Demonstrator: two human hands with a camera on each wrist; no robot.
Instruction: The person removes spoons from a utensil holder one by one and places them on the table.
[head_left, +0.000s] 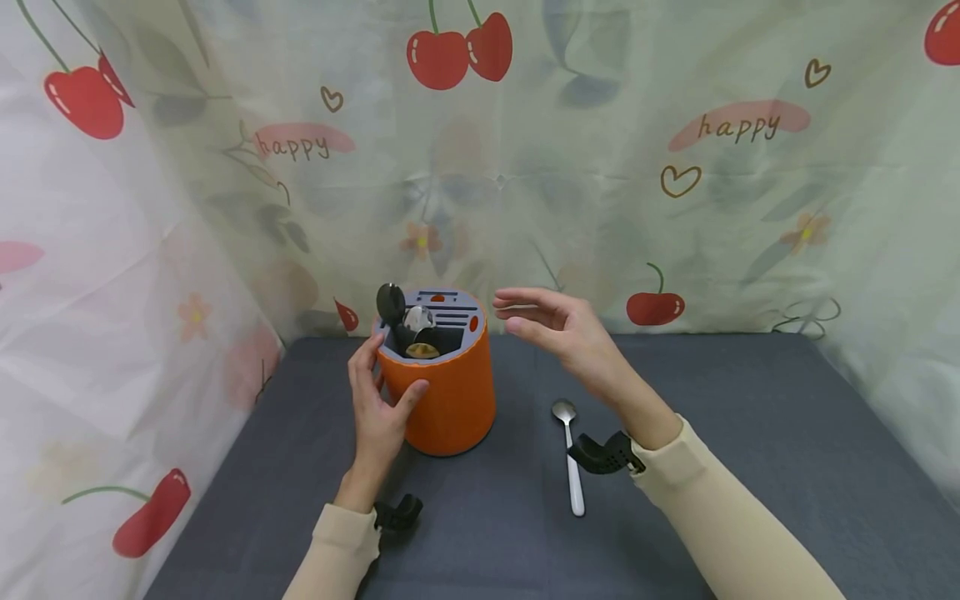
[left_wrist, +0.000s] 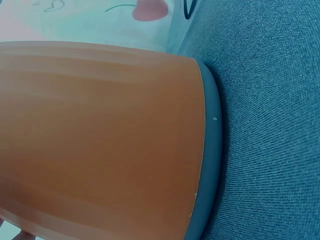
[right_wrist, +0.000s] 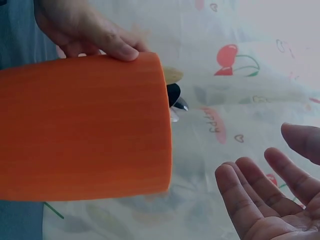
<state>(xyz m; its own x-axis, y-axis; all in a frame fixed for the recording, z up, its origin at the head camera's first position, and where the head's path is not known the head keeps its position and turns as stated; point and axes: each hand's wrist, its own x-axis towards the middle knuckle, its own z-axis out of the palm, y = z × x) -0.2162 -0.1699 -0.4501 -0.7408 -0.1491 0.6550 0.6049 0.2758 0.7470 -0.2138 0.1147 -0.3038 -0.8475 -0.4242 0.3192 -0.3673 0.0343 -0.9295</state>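
Observation:
An orange cylindrical utensil holder point(head_left: 453, 408) with a grey slotted top stands upright on the dark cloth. Several utensils stick out of its larger opening, among them a black spoon point(head_left: 391, 304), a shiny metal one point(head_left: 418, 318) and one with a wooden-looking end point(head_left: 422, 351). My left hand point(head_left: 378, 417) holds the holder's left side, thumb on the front and fingers near the rim. In the right wrist view, the left thumb point(right_wrist: 122, 49) lies against the orange wall. My right hand point(head_left: 551, 321) hangs in the air right of the holder, fingers extended and holding nothing.
A metal spoon with a pale handle point(head_left: 573, 471) lies on the dark cloth point(head_left: 735, 417) below my right forearm, bowl toward the back. A cherry-patterned curtain point(head_left: 525, 208) closes off the back and sides. Each wrist wears a black camera mount point(head_left: 603, 454).

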